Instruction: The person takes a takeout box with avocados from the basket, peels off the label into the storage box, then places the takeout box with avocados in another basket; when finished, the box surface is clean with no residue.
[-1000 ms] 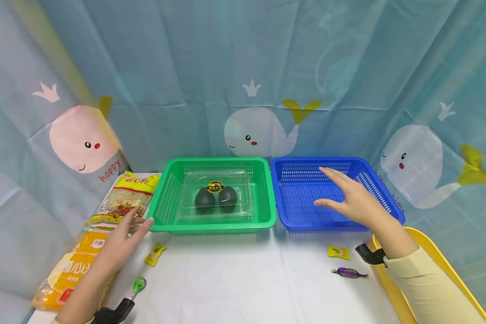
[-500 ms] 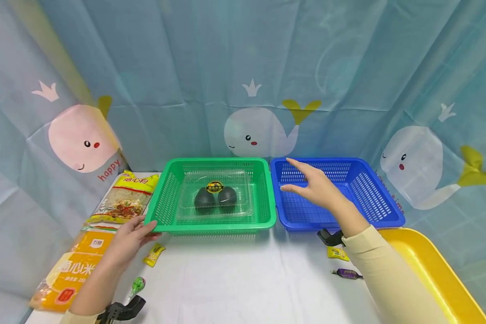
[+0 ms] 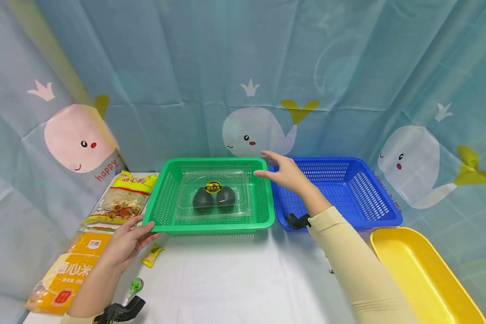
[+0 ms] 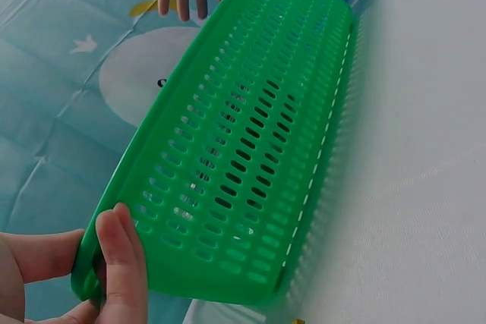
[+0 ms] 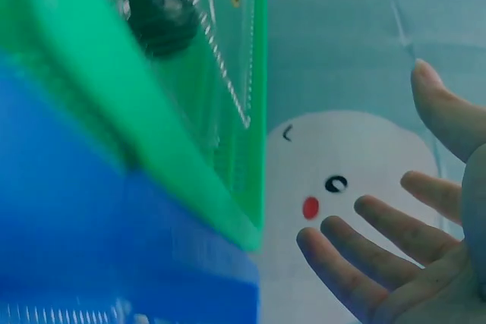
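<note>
A green plastic basket (image 3: pixel 210 227) with slotted walls stands left of centre in the head view. Inside it lies a clear plastic clamshell box (image 3: pixel 243 193) with two dark round items (image 3: pixel 204 198) and a black-and-gold label. My left hand (image 3: pixel 125 238) grips the basket's front left corner, thumb on one side of the rim and fingers on the other in the left wrist view. Above the basket's right rim, my right hand (image 3: pixel 285 172) is held with fingers extended and thumb apart, nothing in it. Beneath that forearm is a blue basket (image 3: pixel 372 220), touching the green one's side.
A yellow tray (image 3: pixel 421 270) stands at the right. Two food bags, one yellow-topped (image 3: pixel 123 198) and one orange (image 3: pixel 70 270), lie at the left. A yellow-wrapped candy (image 3: pixel 151 255) and a green lollipop (image 3: pixel 136 285) lie near my left forearm. A whale-print curtain (image 3: pixel 227 67) closes the back.
My left hand has moved from beside the green basket onto its front left corner and taken hold. My right hand has moved left, from over the blue basket to the green basket's right rim.
</note>
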A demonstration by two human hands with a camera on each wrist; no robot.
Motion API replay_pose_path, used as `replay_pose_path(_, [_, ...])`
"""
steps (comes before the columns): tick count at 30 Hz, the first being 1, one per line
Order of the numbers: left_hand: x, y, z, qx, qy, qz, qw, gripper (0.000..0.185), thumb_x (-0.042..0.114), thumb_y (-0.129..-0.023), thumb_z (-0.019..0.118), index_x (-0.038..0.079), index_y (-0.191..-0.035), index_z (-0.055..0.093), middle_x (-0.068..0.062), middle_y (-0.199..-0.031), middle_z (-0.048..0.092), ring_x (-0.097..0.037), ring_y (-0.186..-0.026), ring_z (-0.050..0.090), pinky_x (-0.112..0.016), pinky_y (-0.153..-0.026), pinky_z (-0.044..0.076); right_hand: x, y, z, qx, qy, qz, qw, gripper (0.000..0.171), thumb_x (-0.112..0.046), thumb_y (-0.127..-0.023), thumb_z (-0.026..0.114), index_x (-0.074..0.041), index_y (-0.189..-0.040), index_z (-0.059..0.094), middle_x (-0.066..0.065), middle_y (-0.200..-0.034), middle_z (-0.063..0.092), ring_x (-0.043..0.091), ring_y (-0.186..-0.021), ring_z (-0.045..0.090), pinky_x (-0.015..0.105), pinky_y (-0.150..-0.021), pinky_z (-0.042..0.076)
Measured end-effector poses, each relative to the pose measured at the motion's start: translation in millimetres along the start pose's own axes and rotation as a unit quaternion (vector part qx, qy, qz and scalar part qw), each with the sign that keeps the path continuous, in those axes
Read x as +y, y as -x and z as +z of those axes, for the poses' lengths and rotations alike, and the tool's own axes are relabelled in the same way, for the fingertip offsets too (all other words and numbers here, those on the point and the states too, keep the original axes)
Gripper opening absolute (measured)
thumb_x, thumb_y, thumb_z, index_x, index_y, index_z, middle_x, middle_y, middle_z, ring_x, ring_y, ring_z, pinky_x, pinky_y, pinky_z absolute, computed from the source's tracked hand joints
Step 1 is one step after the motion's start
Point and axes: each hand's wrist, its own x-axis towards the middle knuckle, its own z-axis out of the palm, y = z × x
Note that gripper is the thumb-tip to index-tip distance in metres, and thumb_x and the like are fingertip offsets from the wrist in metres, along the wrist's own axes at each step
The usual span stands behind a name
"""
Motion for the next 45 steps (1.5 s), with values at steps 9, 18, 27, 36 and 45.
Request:
replay_pose_path(9, [-0.6, -2.0, 2.0, -0.005, 0.015, -0.003, 0.9999, 0.057, 0.02, -0.101, 0.064, 0.007, -0.145, 0.031, 0.004, -0.105, 0.07, -0.011, -0.092, 0.072, -0.024, -0.089, 0.06, 0, -29, 21, -0.008, -0.119, 0.019, 0.993, 0.074, -0.05, -0.091, 0.073, -0.027, -0.154, 0.041, 0.008, -0.155, 0.046, 0.031, -0.139, 0.05, 0.049, -0.106, 0.053])
replay_pose_path(18, [2.1, -0.8, 0.4, -0.005, 0.035, -0.011, 0.9993, 0.049, 0.016, -0.102, 0.062, 0.011, -0.141, 0.032, 0.003, -0.104, 0.07, -0.011, -0.092, 0.072, -0.025, -0.09, 0.06, -9, -48, 59, -0.068, -0.093, 0.087, 0.99, 0.087, -0.051, -0.089, 0.073, -0.021, -0.159, 0.031, 0.018, -0.163, 0.029, 0.037, -0.146, 0.036, 0.055, -0.111, 0.046])
replay_pose_path(27, [0.3, 1.4, -3.8, -0.01, 0.053, -0.017, 0.9984, 0.051, 0.017, -0.1, 0.064, 0.012, -0.141, 0.034, 0.004, -0.108, 0.068, -0.011, -0.095, 0.071, -0.028, -0.093, 0.059, -6, -55, 81, -0.102, -0.142, 0.162, 0.971, 0.088, -0.045, -0.091, 0.074, -0.021, -0.161, 0.026, 0.01, -0.167, 0.021, 0.037, -0.138, 0.047, 0.06, -0.099, 0.054])
replay_pose_path(36, [1.2, 0.5, -3.5, -0.012, 0.055, -0.012, 0.9984, 0.051, 0.017, -0.1, 0.065, 0.011, -0.14, 0.036, 0.004, -0.107, 0.069, -0.011, -0.094, 0.072, -0.03, -0.094, 0.059, -2, -58, 89, -0.131, -0.191, 0.212, 0.949, 0.089, -0.026, -0.093, 0.075, -0.035, -0.161, 0.018, 0.007, -0.17, 0.008, 0.045, -0.141, 0.041, 0.065, -0.089, 0.057])
replay_pose_path(45, [0.2, -1.0, -1.8, -0.01, 0.054, -0.016, 0.9984, 0.043, 0.017, -0.1, 0.064, 0.014, -0.136, 0.041, 0.005, -0.105, 0.07, -0.011, -0.093, 0.072, -0.027, -0.091, 0.06, -5, -58, 84, -0.087, -0.217, 0.23, 0.945, 0.076, -0.014, -0.092, 0.075, -0.032, -0.154, 0.036, 0.016, -0.125, 0.059, 0.011, -0.042, 0.029, 0.044, -0.055, 0.059])
